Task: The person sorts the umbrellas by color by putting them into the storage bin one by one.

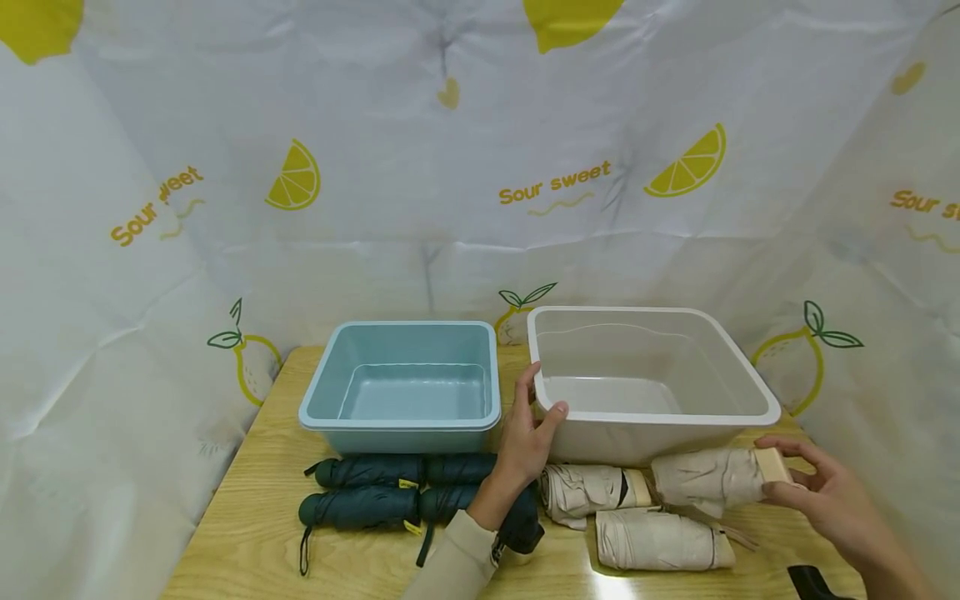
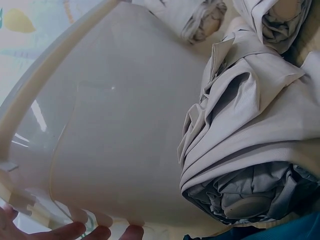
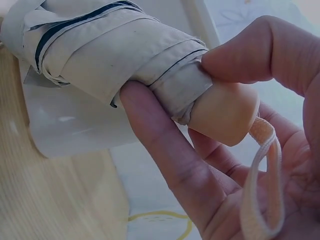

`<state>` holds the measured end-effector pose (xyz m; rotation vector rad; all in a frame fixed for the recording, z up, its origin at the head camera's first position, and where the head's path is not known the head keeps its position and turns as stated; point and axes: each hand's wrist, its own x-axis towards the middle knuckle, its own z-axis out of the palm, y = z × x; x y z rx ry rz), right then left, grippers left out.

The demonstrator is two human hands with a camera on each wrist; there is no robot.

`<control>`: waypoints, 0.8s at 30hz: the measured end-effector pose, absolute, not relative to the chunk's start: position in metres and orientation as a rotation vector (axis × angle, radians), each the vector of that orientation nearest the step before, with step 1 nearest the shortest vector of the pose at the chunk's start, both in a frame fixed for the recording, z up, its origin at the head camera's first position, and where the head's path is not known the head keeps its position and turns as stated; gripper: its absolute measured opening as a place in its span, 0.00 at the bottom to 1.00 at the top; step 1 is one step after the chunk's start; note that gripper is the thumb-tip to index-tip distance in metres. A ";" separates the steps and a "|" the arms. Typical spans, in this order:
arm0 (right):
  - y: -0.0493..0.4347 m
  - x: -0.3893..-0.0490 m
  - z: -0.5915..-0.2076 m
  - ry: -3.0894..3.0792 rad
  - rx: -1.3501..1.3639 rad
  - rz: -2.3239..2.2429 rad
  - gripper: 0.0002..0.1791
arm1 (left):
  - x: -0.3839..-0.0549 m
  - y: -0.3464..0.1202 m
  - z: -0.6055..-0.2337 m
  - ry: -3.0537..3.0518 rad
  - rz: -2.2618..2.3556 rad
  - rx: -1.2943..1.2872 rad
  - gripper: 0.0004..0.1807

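Note:
My right hand [image 1: 832,500] pinches a folded beige umbrella [image 1: 708,479] at its handle end, thumb on one side and fingers on the other. In the right wrist view a peach handle [image 3: 225,112] with a wrist strap [image 3: 267,180] sticks out of the wrapped fabric. My left hand [image 1: 525,437] holds the near left corner of a white plastic basin [image 1: 652,419], the thumb on the front rim and the fingers along the left side. Two more folded beige umbrellas, one nearer the basin [image 1: 588,490] and one nearer the front [image 1: 660,542], lie before it.
A light blue basin [image 1: 405,425] stands to the left of the white one. Several folded dark green umbrellas [image 1: 363,508] lie in front of it, partly behind my left forearm. A black object [image 1: 810,581] shows at the front right. Lemon-print sheeting [image 1: 420,167] surrounds the wooden table [image 1: 232,533].

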<state>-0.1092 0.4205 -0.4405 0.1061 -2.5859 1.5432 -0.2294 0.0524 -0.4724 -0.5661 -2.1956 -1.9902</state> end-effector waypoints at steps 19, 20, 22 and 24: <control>0.419 -0.108 -0.415 -2.340 0.373 1.877 0.32 | -0.230 0.050 -0.473 -2.200 -1.999 -0.582 0.37; 0.418 -0.108 -0.414 -2.325 0.400 1.885 0.33 | -0.230 0.051 -0.472 -2.200 -1.999 -0.582 0.36; 0.417 -0.109 -0.411 -2.292 0.460 1.897 0.33 | -0.229 0.051 -0.472 -2.200 -1.999 -0.578 0.36; 0.415 -0.110 -0.407 -2.266 0.509 1.909 0.34 | -0.230 0.052 -0.472 -2.200 -1.997 -0.577 0.36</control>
